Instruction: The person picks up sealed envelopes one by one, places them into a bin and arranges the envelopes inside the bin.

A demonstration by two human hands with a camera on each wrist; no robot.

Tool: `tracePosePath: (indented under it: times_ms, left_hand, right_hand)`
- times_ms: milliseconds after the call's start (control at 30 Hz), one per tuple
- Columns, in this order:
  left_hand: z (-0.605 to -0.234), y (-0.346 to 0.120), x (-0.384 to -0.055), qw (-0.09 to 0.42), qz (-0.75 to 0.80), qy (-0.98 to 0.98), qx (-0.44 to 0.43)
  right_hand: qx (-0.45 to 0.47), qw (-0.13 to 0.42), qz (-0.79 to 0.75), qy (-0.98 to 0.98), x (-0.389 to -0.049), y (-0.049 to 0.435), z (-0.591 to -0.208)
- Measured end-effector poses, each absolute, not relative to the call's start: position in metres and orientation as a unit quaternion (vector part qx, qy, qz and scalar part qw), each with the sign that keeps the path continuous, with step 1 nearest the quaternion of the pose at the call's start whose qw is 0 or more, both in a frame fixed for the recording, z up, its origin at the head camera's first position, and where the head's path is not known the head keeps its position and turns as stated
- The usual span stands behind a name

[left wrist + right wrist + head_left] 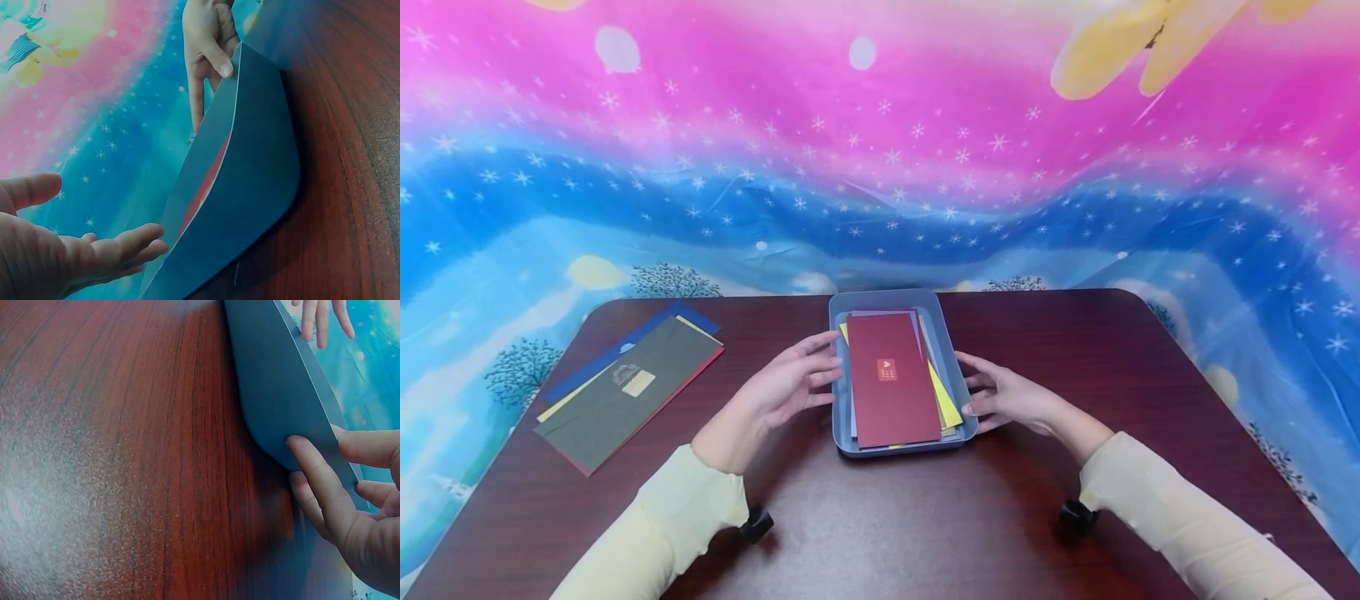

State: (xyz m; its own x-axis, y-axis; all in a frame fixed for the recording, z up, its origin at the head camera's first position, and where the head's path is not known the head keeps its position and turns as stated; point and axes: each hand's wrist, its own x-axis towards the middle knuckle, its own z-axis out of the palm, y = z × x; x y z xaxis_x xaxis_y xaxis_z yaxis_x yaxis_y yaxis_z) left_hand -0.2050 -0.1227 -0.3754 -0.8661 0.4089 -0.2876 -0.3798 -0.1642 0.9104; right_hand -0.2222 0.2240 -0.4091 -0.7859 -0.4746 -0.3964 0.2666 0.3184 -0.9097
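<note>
A grey-blue plastic tray [842, 442] stands at the middle of the table's far side. Inside it, a dark red envelope [895, 408] with a small gold mark lies on top of yellow, lilac and other envelopes. At the tray's left wall is my left hand [790, 383], fingers extended; the left wrist view shows the fingertips close to the wall, and contact is hard to tell. My right hand [1015, 400] pinches the tray's right wall near its front corner, thumb at the rim [312, 387] and fingers outside.
On the left of the dark wooden table [880, 533] lies a fanned pile: a dark grey envelope [595, 417] with a gold patch on top, red, yellow and blue ones [572, 375] beneath. Behind the table hangs a pink and blue patterned cloth [880, 183].
</note>
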Motion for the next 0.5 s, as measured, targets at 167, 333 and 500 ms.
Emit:
tracePosePath:
  times_ms: [167,333,500]
  left_hand:
    - [-0.368,-0.127,-0.210,0.250,0.764,0.594,0.030]
    - [-0.353,-0.136,-0.213,0.233,0.756,0.608,0.066]
    - [-0.335,-0.150,-0.211,0.195,0.731,0.645,0.109]
  right_hand:
    - [-0.072,0.320,-0.579,0.747,-0.222,0.224,-0.408]
    - [-0.072,0.319,-0.577,0.748,-0.222,0.224,-0.409]
    - [-0.069,0.319,-0.578,0.747,-0.223,0.224,-0.409]
